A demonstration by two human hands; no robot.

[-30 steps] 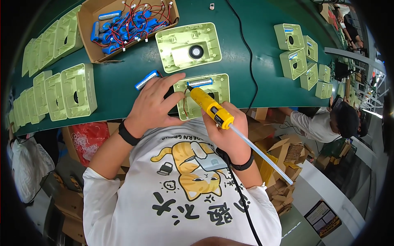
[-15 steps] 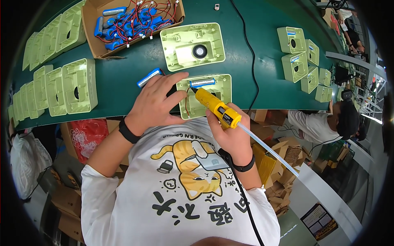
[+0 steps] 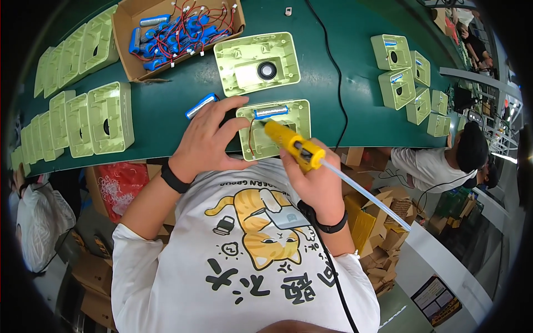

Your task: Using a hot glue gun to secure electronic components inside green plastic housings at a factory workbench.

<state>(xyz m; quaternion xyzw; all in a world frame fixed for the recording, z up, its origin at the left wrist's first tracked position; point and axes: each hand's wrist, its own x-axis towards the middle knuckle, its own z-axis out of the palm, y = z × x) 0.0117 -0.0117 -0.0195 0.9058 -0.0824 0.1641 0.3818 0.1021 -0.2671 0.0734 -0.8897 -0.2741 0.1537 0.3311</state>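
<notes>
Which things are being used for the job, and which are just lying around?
Part of the job:
- yellow glue gun, in the right hand
- green case, by the left hand
- blue battery, inside that case
- box of batteries, probably spares

Probably just lying about:
- red plastic
- cardboard scraps
- small pale piece

The pale green housing (image 3: 263, 145) looks like smooth, satiny plastic; the yellow glue gun (image 3: 292, 145) is plastic too (its glue stick (image 3: 366, 194) translucent and glossy). The battery (image 3: 271, 112) looks shiny, the carton (image 3: 123, 44) matt cardboard, the shirt (image 3: 189, 261) soft cloth.
</notes>
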